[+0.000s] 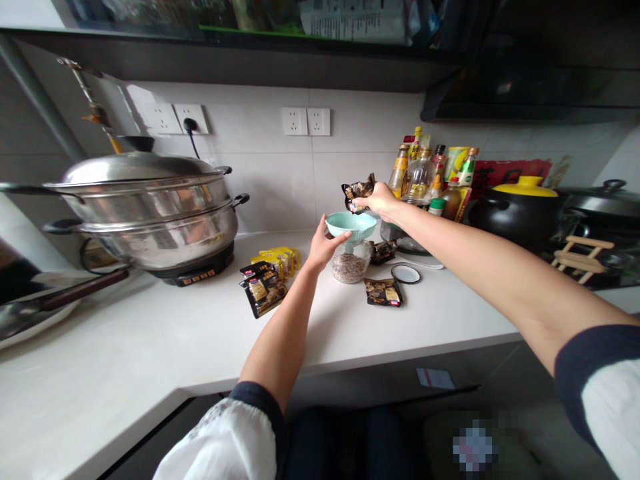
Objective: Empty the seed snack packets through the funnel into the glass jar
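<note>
My left hand (pixel 325 245) grips the rim of a mint-green funnel (pixel 352 228), thumb laid along its near side. Below the funnel stands a clear jar (pixel 349 263), partly filled with small pale brownish pieces. Just above the funnel, my right hand (pixel 379 200) pinches a black-and-gold packet (pixel 357 193), held tilted over the bowl. Whether anything is falling from it I cannot make out. On the counter right of the jar lie another black packet (pixel 383 292) and a round lid (pixel 405 274) with a dark rim.
Black packets (pixel 264 288) and yellow packets (pixel 280 261) lie left of the jar. A large steel steamer (pixel 155 207) stands at left. Several bottles (pixel 423 175), a black pot with yellow lid (pixel 525 188) and a small wooden stand (pixel 580 259) are at right. A cabinet (pixel 280 63) hangs overhead.
</note>
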The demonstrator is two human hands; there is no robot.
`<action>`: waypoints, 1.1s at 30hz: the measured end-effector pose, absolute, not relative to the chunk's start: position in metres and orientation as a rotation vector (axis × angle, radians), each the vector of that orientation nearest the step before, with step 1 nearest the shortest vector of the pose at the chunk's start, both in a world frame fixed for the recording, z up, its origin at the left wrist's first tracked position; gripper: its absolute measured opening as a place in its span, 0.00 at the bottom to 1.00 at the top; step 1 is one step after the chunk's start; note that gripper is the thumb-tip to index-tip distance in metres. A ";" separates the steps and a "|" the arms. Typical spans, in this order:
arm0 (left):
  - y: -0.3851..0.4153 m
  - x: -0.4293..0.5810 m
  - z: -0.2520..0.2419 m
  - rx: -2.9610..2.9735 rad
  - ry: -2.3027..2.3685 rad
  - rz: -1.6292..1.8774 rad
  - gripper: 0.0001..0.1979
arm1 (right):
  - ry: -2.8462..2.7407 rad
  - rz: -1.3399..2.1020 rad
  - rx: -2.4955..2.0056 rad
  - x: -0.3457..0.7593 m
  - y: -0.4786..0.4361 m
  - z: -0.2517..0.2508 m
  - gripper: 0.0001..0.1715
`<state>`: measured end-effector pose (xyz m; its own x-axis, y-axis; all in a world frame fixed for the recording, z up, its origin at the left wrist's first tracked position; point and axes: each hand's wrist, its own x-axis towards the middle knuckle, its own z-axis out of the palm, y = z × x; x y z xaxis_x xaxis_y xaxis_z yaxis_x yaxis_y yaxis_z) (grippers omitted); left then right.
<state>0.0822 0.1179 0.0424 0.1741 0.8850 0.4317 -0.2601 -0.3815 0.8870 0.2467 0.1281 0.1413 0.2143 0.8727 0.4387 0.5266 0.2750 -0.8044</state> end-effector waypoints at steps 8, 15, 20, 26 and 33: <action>0.115 0.083 0.044 1.412 0.652 1.414 0.58 | -1.447 0.143 -1.497 0.244 0.118 0.143 0.23; 0.115 0.082 0.043 1.436 0.641 1.413 0.58 | -1.410 0.495 -1.337 0.242 0.120 0.147 0.21; 0.115 0.082 0.044 1.409 0.647 1.421 0.58 | -1.356 0.817 -1.243 0.241 0.114 0.150 0.22; 0.115 0.082 0.044 1.417 0.654 1.415 0.58 | -1.411 0.635 -1.348 0.244 0.116 0.148 0.22; 0.118 0.083 0.042 1.441 0.639 1.421 0.59 | -1.453 0.461 -1.467 0.242 0.118 0.147 0.17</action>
<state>0.0829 0.1182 0.0415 0.1784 0.8817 0.4368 -0.2584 -0.3863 0.8854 0.2419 0.1183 0.1472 0.2118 0.9094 0.3580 0.5369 0.1978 -0.8201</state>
